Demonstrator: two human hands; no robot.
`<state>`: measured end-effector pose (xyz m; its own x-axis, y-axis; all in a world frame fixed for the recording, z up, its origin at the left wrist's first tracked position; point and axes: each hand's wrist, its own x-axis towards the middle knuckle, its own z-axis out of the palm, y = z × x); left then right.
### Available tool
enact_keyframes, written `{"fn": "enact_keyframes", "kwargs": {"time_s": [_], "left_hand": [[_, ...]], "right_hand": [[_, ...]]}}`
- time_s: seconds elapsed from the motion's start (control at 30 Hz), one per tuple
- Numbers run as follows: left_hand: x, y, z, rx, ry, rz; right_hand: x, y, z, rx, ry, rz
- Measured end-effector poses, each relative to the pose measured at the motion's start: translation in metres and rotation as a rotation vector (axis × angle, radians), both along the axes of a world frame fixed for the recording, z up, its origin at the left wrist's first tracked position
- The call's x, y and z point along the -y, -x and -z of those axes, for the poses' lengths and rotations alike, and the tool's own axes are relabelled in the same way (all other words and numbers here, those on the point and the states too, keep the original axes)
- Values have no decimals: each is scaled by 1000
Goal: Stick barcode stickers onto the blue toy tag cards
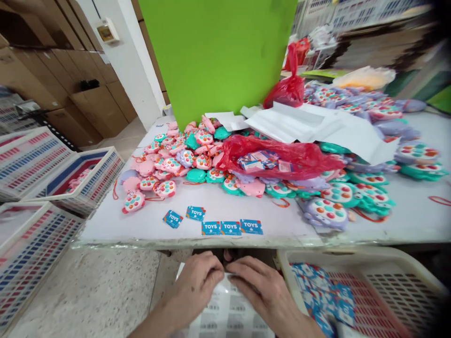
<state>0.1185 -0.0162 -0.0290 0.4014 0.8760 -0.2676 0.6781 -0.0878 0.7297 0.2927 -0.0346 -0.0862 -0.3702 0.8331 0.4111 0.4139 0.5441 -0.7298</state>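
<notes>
My left hand (195, 286) and my right hand (259, 286) meet below the table's front edge, fingers curled and pinching the top of a clear plastic bag stack (225, 312) printed with small labels. Several blue TOYS cards (230, 227) lie in a row on the white table (148, 225) just above my hands. Behind them spreads a heap of pink toys (165, 164), teal toys (352, 188) and purple toys (326, 213).
A red plastic bag (282, 157) with cards inside lies on the heap, beside white paper sheets (317, 124). A green panel (218, 56) stands at the back. A white basket (387, 291) with blue cards sits at my right; striped baskets (52, 173) stand at left.
</notes>
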Motion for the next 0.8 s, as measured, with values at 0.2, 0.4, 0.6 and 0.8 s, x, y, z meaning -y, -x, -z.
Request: {"fn": "enact_keyframes", "kwargs": {"time_s": [0.2,0.4,0.6,0.8], "left_hand": [[-1,0,-9,33,77,-58],[0,4,-18,43,74,-112],[6,10,-23,59,35,-146],[6,16,-19,77,40,-154]], "right_hand": [[-3,4,-16,68,-299,53],[-1,7,-20,30,-296,24],[2,4,-21,115,-266,48],[5,4,-18,91,-356,31]]}}
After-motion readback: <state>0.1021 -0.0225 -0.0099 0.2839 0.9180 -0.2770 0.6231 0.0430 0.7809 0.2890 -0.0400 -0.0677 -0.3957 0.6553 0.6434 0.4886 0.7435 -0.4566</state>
